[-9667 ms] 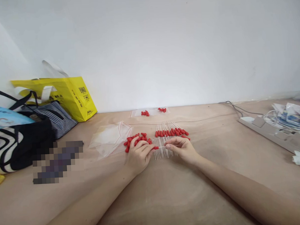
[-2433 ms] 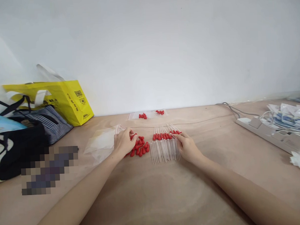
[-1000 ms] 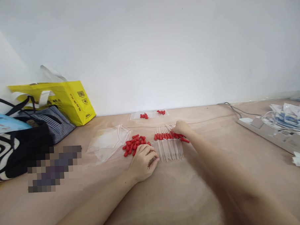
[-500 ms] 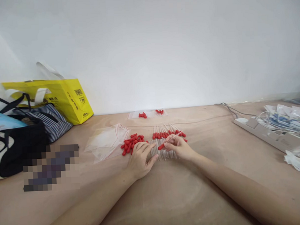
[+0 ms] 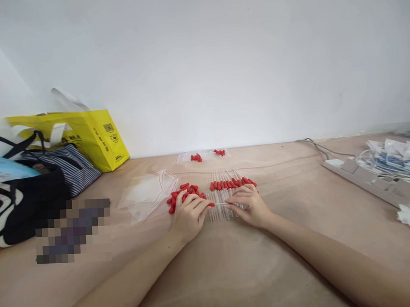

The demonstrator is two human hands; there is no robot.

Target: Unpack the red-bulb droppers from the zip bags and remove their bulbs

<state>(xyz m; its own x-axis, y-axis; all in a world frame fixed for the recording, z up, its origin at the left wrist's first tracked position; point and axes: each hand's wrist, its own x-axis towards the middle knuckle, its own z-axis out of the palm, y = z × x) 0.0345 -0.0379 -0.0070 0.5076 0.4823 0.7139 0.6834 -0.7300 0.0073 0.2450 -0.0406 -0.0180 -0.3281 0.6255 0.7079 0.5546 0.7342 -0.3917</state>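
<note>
My left hand (image 5: 189,214) and my right hand (image 5: 248,205) meet over a row of clear glass droppers (image 5: 227,195) on the wooden table (image 5: 230,270). Between them lies one thin glass tube (image 5: 221,204), pinched by my right fingers at one end. My left fingers pinch a red rubber bulb (image 5: 211,204) at its other end. A loose pile of red bulbs (image 5: 182,194) lies just beyond my left hand. The droppers in the row carry red bulbs (image 5: 231,184) at their far ends.
Clear plastic bags (image 5: 147,194) lie left of the bulbs. Two small bags with red bulbs (image 5: 207,155) sit by the wall. A yellow bag (image 5: 88,133), a striped bag (image 5: 64,166) and a black bag (image 5: 20,207) stand at the left. A power strip (image 5: 365,180) and packets (image 5: 397,156) lie at the right.
My right hand reached to the far end of the row, then came back with a tube. My left hand has closed on a red bulb at the tube's end.
</note>
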